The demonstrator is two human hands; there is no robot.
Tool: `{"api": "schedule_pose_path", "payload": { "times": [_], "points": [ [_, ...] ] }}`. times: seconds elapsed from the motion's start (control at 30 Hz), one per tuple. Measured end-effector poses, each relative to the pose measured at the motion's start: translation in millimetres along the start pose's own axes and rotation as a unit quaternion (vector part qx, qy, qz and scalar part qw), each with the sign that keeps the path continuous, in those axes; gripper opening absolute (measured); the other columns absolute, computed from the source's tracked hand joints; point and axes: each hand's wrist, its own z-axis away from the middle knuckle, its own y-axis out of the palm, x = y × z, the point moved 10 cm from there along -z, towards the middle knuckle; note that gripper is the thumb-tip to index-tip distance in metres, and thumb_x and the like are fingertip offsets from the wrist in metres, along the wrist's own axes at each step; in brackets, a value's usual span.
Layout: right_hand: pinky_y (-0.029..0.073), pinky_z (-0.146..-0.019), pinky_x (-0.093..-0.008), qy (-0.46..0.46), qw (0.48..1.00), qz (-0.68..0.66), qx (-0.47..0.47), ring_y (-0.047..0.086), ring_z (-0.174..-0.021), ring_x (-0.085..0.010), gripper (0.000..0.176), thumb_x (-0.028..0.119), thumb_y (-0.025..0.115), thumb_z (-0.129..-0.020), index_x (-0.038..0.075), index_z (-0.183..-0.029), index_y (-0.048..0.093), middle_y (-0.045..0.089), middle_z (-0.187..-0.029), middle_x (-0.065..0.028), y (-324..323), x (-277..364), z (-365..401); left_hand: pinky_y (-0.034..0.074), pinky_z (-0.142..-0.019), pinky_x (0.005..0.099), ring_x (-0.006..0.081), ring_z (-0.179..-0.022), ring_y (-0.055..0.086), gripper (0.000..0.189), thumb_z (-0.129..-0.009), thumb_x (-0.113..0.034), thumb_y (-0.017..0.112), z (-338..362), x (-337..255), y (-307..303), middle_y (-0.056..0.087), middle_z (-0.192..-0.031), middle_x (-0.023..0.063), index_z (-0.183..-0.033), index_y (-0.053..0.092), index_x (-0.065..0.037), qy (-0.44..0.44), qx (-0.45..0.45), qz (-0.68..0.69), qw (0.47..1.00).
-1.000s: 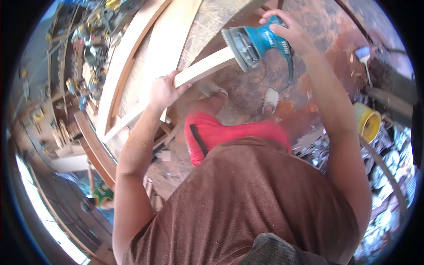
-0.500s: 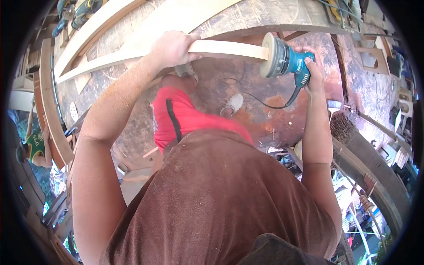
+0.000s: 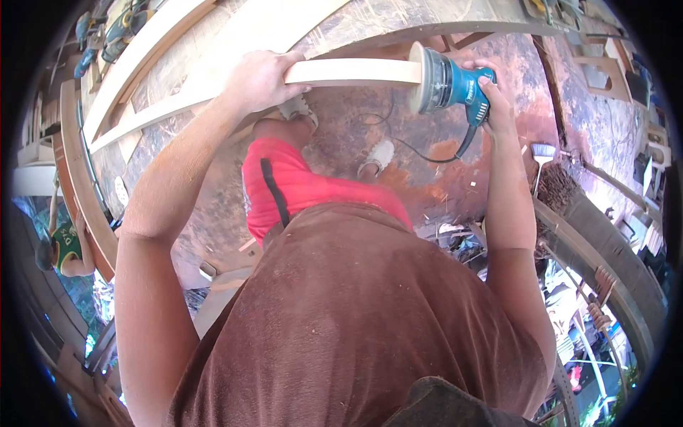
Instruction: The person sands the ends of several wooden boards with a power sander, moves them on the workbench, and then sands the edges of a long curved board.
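Note:
A pale, curved wooden strip (image 3: 354, 72) stretches from the upper left toward the right. My left hand (image 3: 262, 77) is closed around it near the middle, thumb on the near side. My right hand (image 3: 496, 96) grips a teal electric sander (image 3: 461, 87) by its body. The sander is turned on its side, and its round pad (image 3: 418, 80) meets the right end of the strip. From the sander's handle a dark cord (image 3: 466, 142) curves down and left to the floor. Part of my right hand's fingers is hidden behind the tool.
Curved boards (image 3: 153, 53) lie on the workbench at the upper left, with power tools (image 3: 128, 32) beyond. A brush (image 3: 543, 153) stands to the right near a brown bristly bundle (image 3: 558, 186). Another person (image 3: 67, 249) is at the far left. My shoes (image 3: 380, 154) are on the stained floor.
The sander, both hands and the strip's right end appear slightly farther left and higher in view. The pad stays against the strip's end. More of the brush shows at the right.

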Motion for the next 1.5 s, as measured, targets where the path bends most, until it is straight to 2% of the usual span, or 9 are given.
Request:
{"api": "schedule_pose_path", "payload": {
  "times": [0.1,0.2,0.53,0.73,1.0,1.07,1.13,1.2,1.5],
  "points": [
    [0.050,-0.094,-0.0346,0.004,1.000,-0.010,-0.004,0.059,-0.108,-0.0217,0.037,0.013,0.058,-0.088,0.001,-0.123,0.056,0.062,-0.122,-0.0145,-2,-8,-1,0.055,-0.072,0.0462,0.0350,-0.077,0.069,0.040,-0.080,-0.041,0.075,-3,-1,-7,0.071,-0.078,0.0146,-0.108,0.069,-0.013,0.008,-0.033,-0.003,0.999],
    [0.050,-0.094,-0.0339,0.010,0.999,-0.031,-0.009,0.059,-0.107,-0.0203,0.035,0.013,0.060,-0.089,0.003,-0.123,0.057,0.063,-0.121,-0.0127,-4,-15,2,0.056,-0.076,0.0447,0.0351,-0.082,0.071,0.046,-0.078,-0.039,0.078,-4,-1,-3,0.072,-0.086,0.0168,-0.111,0.069,-0.008,-0.026,0.023,-0.003,0.999],
    [0.047,-0.093,-0.0313,-0.004,0.999,0.039,-0.001,0.058,-0.108,-0.0155,0.033,0.021,0.061,-0.092,0.007,-0.122,0.058,0.065,-0.119,-0.0079,-11,-28,-8,0.057,-0.068,0.0435,0.0346,-0.075,0.071,0.036,-0.081,-0.039,0.075,-4,-15,-7,0.071,-0.078,0.0148,-0.104,0.069,-0.012,0.027,-0.016,0.001,1.000],
    [0.052,-0.088,-0.0316,-0.031,0.998,0.055,-0.014,0.061,-0.102,-0.0157,0.033,0.021,0.064,-0.091,0.009,-0.122,0.058,0.065,-0.120,-0.0073,-9,-24,-5,0.057,-0.070,0.0426,0.0338,-0.076,0.072,0.042,-0.080,-0.036,0.078,-3,-7,-2,0.071,-0.077,0.0177,-0.110,0.068,-0.008,-0.009,-0.003,0.014,1.000],
    [0.046,-0.098,-0.0341,-0.072,0.995,0.070,-0.006,0.057,-0.113,-0.0173,0.035,0.023,0.063,-0.091,0.010,-0.123,0.059,0.062,-0.121,-0.0066,5,31,9,0.058,-0.068,0.0413,0.0332,-0.076,0.073,0.041,-0.078,-0.034,0.081,-2,-13,-4,0.072,-0.078,0.0175,-0.107,0.069,-0.007,0.007,-0.017,0.024,1.000],
    [0.045,-0.095,-0.0315,-0.126,0.982,0.141,0.004,0.057,-0.106,-0.0137,0.030,0.015,0.066,-0.087,0.007,-0.115,0.059,0.061,-0.108,-0.0046,12,52,13,0.058,-0.067,0.0413,0.0335,-0.075,0.072,0.041,-0.078,-0.035,0.081,-3,-12,-2,0.071,-0.078,0.0175,-0.105,0.069,-0.007,0.005,-0.014,0.007,1.000],
    [0.050,-0.090,-0.0361,-0.143,0.982,0.124,-0.016,0.063,-0.103,-0.0212,0.033,0.016,0.065,-0.085,0.007,-0.116,0.059,0.065,-0.108,-0.0083,8,39,10,0.058,-0.067,0.0412,0.0338,-0.075,0.072,0.041,-0.077,-0.035,0.082,-1,-10,0,0.071,-0.077,0.0175,-0.104,0.069,-0.007,0.001,-0.009,-0.011,1.000],
    [0.045,-0.098,-0.0340,-0.006,0.999,0.050,-0.015,0.056,-0.113,-0.0168,0.033,0.021,0.063,-0.092,0.011,-0.123,0.059,0.062,-0.120,-0.0066,2,1,5,0.057,-0.065,0.0415,0.0343,-0.073,0.072,0.041,-0.077,-0.036,0.082,-3,-10,-2,0.071,-0.076,0.0176,-0.103,0.069,-0.006,-0.004,-0.012,-0.007,1.000],
    [0.047,-0.091,-0.0340,-0.010,0.989,0.138,-0.047,0.059,-0.104,-0.0187,0.037,0.026,0.069,-0.086,0.010,-0.118,0.061,0.062,-0.109,-0.0082,-35,-149,-12,0.058,-0.068,0.0388,0.0320,-0.079,0.075,0.044,-0.081,-0.028,0.081,-5,-12,0,0.073,-0.082,0.0217,-0.109,0.065,0.003,-0.010,0.010,0.001,1.000]
  ]
}}
